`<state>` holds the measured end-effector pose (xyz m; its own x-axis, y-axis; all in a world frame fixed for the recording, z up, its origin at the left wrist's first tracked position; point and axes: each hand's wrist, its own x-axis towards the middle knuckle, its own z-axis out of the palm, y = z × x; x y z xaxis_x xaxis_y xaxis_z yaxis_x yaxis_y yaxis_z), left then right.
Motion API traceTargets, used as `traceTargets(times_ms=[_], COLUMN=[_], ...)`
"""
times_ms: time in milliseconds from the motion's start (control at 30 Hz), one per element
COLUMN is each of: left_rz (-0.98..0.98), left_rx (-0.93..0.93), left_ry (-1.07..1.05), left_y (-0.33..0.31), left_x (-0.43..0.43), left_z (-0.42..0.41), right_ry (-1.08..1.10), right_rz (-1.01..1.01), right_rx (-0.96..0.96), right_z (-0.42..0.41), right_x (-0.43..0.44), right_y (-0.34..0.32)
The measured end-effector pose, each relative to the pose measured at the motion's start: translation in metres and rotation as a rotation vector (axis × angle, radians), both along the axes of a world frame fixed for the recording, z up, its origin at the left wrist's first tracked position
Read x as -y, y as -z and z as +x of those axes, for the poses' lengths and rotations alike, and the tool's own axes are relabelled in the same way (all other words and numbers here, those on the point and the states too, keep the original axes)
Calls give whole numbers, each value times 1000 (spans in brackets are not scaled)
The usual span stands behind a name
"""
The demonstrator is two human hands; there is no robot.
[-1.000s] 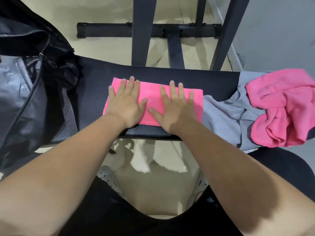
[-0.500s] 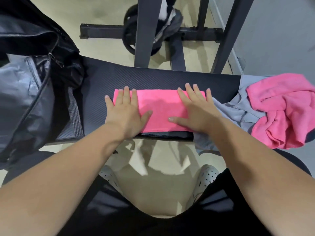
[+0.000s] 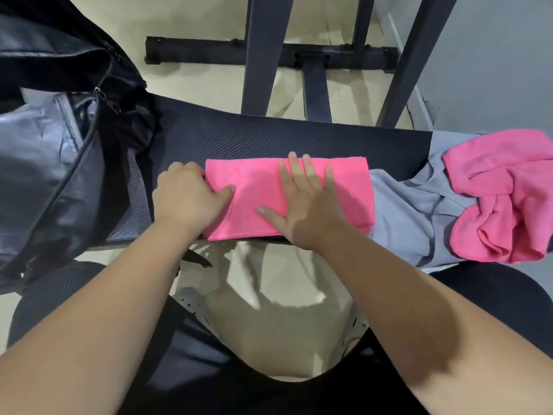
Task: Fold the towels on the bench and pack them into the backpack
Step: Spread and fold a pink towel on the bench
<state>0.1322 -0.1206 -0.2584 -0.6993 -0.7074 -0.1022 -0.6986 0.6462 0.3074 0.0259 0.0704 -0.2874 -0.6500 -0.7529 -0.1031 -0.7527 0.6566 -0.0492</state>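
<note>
Nearest, our two bare forearms reach up from the bottom of the frame to a black bench (image 3: 269, 139) across the middle. Our left hand (image 3: 188, 199) grips the left end of a folded pink towel (image 3: 254, 190), fingers curled round the edge and thumb lying on top. Our right hand (image 3: 305, 205) lies flat on the towel's middle, fingers straight and spread, holding nothing. The towel sits at the bench's near edge, centre frame.

We judge the step to be another fold. To do it well, press down with the flat hand to mark the crease, bring the gripped end over it, and match the edges before smoothing.

At middle right a grey towel (image 3: 404, 211) lies spread, touching the folded one, with a crumpled pink towel (image 3: 502, 193) heaped on it; both wait unfolded. At the left of the frame a black backpack (image 3: 59, 163) sits unzipped at the bench's end. We see pale grey lining and cannot tell what, if anything, is inside. Farthest, at the top, dark metal posts (image 3: 260, 55) rise from a pale floor.
</note>
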Motion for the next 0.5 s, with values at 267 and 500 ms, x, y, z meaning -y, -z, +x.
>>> traceTargets(times_ms=[267, 500], left_rz=[241, 941], left_rx=[-199, -507], left_ry=[-89, -390], left_y=[-4, -21], left_x=[-8, -14], left_z=[-10, -2], right_ry=[8, 5], right_rz=[-1, 26], right_rx=[26, 23], right_z=[0, -1], right_x=[0, 1], right_y=[-2, -2])
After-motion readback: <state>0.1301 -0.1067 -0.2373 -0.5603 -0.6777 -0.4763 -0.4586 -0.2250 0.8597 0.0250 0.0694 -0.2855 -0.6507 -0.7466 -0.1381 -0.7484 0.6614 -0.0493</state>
